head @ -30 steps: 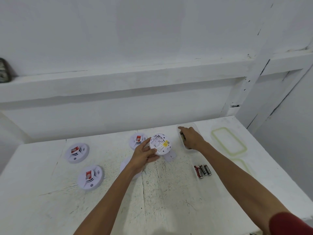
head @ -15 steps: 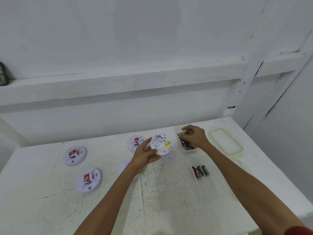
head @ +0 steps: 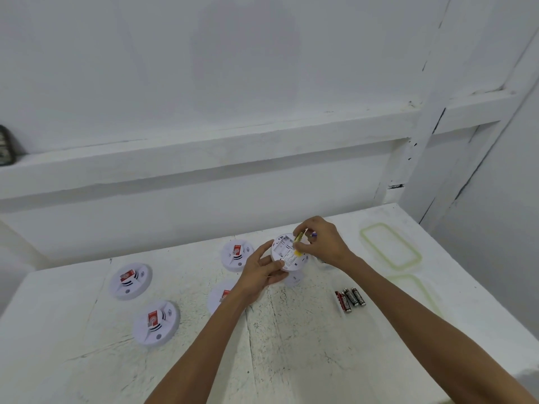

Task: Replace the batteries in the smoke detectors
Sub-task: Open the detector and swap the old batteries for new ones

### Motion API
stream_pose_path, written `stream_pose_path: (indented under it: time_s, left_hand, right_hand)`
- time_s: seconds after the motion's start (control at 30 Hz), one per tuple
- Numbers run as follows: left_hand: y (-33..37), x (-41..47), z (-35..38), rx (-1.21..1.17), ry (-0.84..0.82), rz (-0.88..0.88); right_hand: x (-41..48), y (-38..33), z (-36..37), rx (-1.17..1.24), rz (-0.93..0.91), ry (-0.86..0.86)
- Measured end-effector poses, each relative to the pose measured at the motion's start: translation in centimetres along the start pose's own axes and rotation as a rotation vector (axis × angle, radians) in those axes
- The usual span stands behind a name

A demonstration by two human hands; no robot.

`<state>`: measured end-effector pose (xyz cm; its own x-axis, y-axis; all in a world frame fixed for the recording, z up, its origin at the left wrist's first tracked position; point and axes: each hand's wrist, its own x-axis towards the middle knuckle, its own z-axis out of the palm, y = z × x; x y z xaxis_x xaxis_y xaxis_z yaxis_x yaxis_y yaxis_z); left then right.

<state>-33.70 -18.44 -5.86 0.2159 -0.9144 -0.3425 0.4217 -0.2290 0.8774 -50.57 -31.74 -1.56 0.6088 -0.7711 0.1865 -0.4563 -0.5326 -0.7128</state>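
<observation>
Left hand [head: 264, 275] grips the upturned smoke detector [head: 281, 249]; right hand [head: 325, 243], just beside it, pinches a yellow battery [head: 299, 238] over the detector's label [head: 289, 260], whose print is unreadable

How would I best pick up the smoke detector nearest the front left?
Probably from above, fingers pinching opposite sides of its round rim: the smoke detector is a low disc lying flat, face up, on the table, with nothing touching its edge.

White scuffed table [head: 291, 345]; white wall [head: 233, 68], horizontal ledge [head: 204, 158]; soft even light
</observation>
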Motion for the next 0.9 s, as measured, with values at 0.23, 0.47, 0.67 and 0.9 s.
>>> stream_pose_path:
  time_s: [0.23, 0.47, 0.67, 0.9]
  left_hand:
    - [-0.1, 0.1, 0.0, -0.008, -0.003, 0.012]
    - [-0.2, 0.2, -0.2, -0.008, -0.003, 0.016]
    - [-0.1, 0.3, 0.0, -0.008, -0.008, 0.028]
    - [0.0, 0.2, 0.2, -0.005, -0.003, 0.051]
  right_hand:
    - [0.0, -0.7, 0.9, -0.116, -0.048, -0.039]
    - [0.4, -1.3, 1.2, -0.146, -0.029, -0.064]
    - [0.5, -1.7, 1.2, -0.160, -0.026, -0.079]
    - [0.8, -1.6, 1.2, -0.167, -0.024, -0.088]
